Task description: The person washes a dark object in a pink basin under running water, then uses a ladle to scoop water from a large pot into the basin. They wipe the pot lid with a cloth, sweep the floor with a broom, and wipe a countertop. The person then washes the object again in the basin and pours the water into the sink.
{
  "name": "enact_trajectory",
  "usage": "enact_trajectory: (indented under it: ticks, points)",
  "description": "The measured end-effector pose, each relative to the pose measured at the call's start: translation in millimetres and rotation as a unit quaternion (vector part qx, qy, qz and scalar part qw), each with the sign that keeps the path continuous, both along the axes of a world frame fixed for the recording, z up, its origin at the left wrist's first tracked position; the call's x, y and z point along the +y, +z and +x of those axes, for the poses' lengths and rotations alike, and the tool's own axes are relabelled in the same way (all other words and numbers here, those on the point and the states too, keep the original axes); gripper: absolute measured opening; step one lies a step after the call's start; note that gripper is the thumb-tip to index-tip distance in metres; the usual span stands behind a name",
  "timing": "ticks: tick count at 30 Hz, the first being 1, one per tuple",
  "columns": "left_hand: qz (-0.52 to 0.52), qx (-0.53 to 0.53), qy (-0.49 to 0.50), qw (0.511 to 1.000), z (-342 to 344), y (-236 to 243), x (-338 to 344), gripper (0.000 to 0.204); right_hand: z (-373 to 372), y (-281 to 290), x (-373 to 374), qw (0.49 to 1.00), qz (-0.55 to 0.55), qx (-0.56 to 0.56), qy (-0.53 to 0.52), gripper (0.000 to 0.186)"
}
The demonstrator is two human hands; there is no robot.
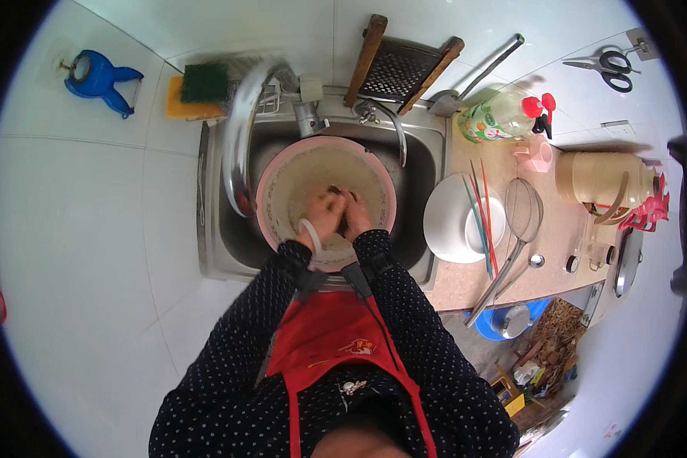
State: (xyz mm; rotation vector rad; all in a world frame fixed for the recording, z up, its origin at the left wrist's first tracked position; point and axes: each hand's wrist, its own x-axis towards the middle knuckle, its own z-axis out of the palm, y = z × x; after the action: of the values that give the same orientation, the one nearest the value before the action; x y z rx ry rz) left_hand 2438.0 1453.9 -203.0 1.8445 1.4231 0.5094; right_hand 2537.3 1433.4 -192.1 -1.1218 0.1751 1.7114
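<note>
Steel sink [420, 175] with a pink-rimmed basin [390, 195] set in it, and a left hand [326, 213] and right hand [357, 216] brought together inside the basin.

Left of the basin, a curved tap [239, 137] is seen; to its right, a white plate [440, 221] is topped by a smaller white dish [499, 210], with thin coloured sticks [488, 210] laid across both. Near the basin's middle, both hands are turned inward with fingers bent, the left one blurred; a white band [310, 233] is worn on the left wrist. By the fingertips, within the basin, a small dark thing [334, 189] is partly hidden; whether it is gripped by either hand cannot be told.
</note>
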Motion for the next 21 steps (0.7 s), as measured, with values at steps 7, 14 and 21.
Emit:
enact_trajectory:
  ticks: [7,14,21]
  points:
    - [-0.114,-0.034,0.114,0.986,4,21,24,0.029,-12,-3,-6,0.967,0.021,-0.239,0.090,0.036]
    - [-0.334,-0.111,0.222,0.909,-2,-8,22,0.047,-9,-2,-3,0.983,0.012,-0.159,0.087,0.032]
    - [-0.529,-0.547,0.225,0.608,-61,-31,51,0.083,40,-25,-6,0.879,-0.029,-0.431,0.201,0.041]
